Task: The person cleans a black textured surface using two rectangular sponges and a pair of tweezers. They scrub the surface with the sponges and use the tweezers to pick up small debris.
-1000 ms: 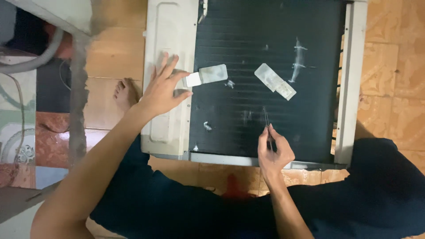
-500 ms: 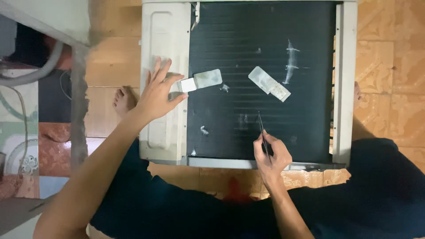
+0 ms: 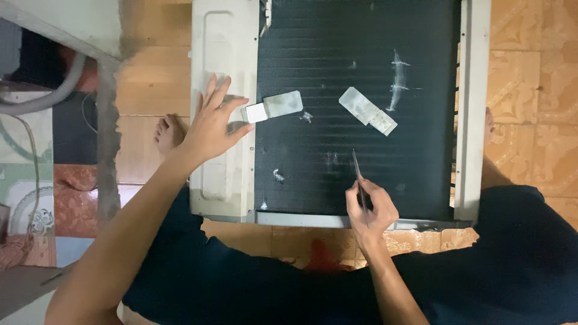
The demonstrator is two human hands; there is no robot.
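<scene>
A white-framed unit [image 3: 224, 54] with a black finned panel [image 3: 337, 72] lies flat on the floor in front of me. My left hand [image 3: 211, 123] rests flat on its white left frame, fingers spread, next to a small grey scraper-like piece [image 3: 272, 106]. My right hand [image 3: 370, 204] grips a thin dark metal tool [image 3: 357, 171] whose tip touches the fins near the panel's lower middle. A second flat grey piece [image 3: 367, 111] lies on the fins further right, beside white scuff marks [image 3: 397, 81].
The floor is orange patterned tile [image 3: 530, 108]. A bare foot [image 3: 167, 132] shows left of the unit. A grey concrete edge [image 3: 108, 150] and a grey hose [image 3: 42, 96] lie at the far left. My dark-clothed legs [image 3: 241, 277] fill the bottom.
The view has shifted slightly, so the unit sits a little lower and left in frame. Both hands hold nearly the same places; the tool tip stays on the fins.
</scene>
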